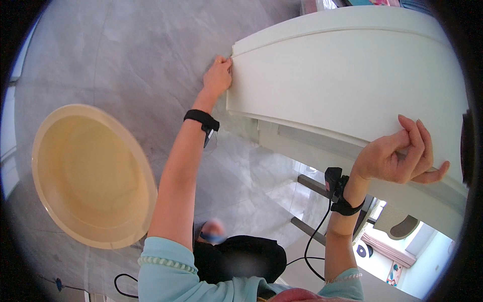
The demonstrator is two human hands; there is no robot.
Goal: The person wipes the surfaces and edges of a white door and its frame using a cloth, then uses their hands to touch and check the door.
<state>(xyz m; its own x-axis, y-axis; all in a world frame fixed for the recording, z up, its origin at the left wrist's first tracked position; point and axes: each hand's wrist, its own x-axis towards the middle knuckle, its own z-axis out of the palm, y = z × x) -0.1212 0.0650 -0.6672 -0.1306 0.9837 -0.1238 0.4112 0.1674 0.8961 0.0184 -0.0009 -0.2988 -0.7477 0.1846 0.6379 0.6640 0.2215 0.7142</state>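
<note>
My left hand (219,77) is at the left end of a white tabletop (320,79), its fingers bent around the edge near the far corner. Some of those fingertips are hidden against the edge. My right hand (402,154) is over the tabletop's near edge on the right, palm turned partly up. Its fingers are half curled and apart, with nothing between them. Each wrist wears a black strap; a small black device (333,181) sits on the right one, with a black cable running down from it.
A large cream plastic basin (98,170) stands on the grey marbled floor (151,49) to my left. Dark bars (311,185) show beneath the table. A cable loop (126,285) lies at lower left. Plastic-wrapped and coloured items (326,4) lie beyond the table's far edge.
</note>
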